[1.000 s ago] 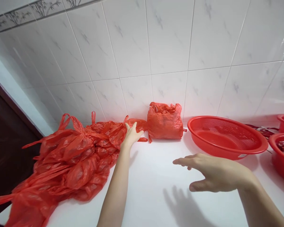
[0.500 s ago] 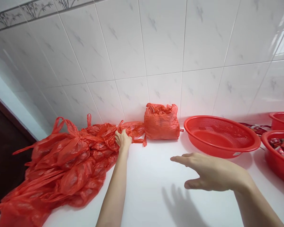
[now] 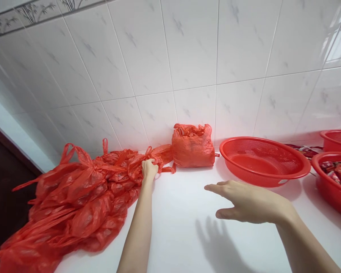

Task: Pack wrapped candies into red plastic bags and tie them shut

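My left hand [image 3: 149, 168] reaches to the right end of a pile of knotted red plastic bags [image 3: 85, 189]. Its fingers are curled into the thin film of a red plastic bag [image 3: 135, 165] there; the fingertips are partly hidden by the plastic. Over the white tabletop [image 3: 176, 220], my right hand [image 3: 248, 201] hovers with thumb and fingers apart, holding nothing, and its shadow falls below. Just right of my left hand, a squarish red plastic package [image 3: 192, 147], crumpled at the top, stands against the wall.
A shallow red plastic colander [image 3: 265, 176] rests beyond my right hand. Farther right, a red basket [image 3: 329, 185] holds small wrapped pieces, with another red basket [image 3: 338, 142] behind it. White tiled wall [image 3: 193, 49] borders the back, and a dark door [image 3: 5, 182] is at the left.
My left hand has shifted slightly, its fingers curling more tightly into the bag, and the plastic there has bunched up. My right hand remains open and nearly still. The view has moved slightly.
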`<state>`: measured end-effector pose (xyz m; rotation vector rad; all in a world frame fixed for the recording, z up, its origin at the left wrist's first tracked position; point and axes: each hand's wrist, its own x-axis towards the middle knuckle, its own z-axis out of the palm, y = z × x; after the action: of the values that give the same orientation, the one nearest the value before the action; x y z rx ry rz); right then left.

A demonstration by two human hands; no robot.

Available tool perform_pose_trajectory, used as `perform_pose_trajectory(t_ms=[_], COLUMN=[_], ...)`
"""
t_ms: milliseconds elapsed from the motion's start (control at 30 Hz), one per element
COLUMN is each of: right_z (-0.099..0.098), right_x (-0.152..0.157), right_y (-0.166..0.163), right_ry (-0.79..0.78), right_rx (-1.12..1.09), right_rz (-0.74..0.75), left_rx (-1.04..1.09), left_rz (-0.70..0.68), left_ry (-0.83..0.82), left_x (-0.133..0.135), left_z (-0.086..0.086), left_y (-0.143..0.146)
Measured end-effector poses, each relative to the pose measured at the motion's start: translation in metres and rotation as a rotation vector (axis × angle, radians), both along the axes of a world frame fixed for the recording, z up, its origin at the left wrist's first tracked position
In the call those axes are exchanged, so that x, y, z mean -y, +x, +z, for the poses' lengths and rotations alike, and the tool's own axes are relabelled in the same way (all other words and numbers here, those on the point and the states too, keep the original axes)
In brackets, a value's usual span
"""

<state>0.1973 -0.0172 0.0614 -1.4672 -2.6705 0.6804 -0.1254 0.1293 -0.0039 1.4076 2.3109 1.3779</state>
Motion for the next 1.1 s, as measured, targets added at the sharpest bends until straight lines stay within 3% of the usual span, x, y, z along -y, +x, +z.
perform_pose_trajectory(t_ms=[100,233,367,433,500,633,733,867,1100], right_z=[-0.001,-0.003,-0.001,0.003,0.006,0.008,0.006,0.004,0.0], right_x=[0.0,-0.001,-0.002,-0.002,-0.003,-0.005,-0.009,-0.013,-0.011], right_y=[0.0,0.001,-0.002,-0.004,-0.007,-0.009,-0.009,-0.009,-0.022], right_ry=[0.012,0.053,0.149,0.197,0.245,0.304,0.262,0.198,0.258], right_rx=[0.013,-0.024,-0.148,-0.189,-0.227,-0.301,-0.315,-0.298,-0.356], right_rz=[0.0,0.005,0.032,0.008,-0.041,-0.123,-0.195,-0.178,-0.373], left_rx=[0.04,0.132,0.606,0.783,0.851,0.937,1.007,1.052,1.078], left_rz=[-0.042,-0.173,-0.57,-0.77,-0.865,-0.948,-1.035,-1.094,-0.999], left_ry=[0.085,0.246,0.57,0.555,0.537,0.582,0.603,0.611,0.547], left_x=[0.002,0.012,0.042,0.064,0.084,0.112,0.122,0.131,0.136], left_z=[0.013,0.041,0.074,0.088,0.1,0.114,0.117,0.118,0.116], left_y=[0.003,0.013,0.025,0.028,0.029,0.033,0.036,0.038,0.05])
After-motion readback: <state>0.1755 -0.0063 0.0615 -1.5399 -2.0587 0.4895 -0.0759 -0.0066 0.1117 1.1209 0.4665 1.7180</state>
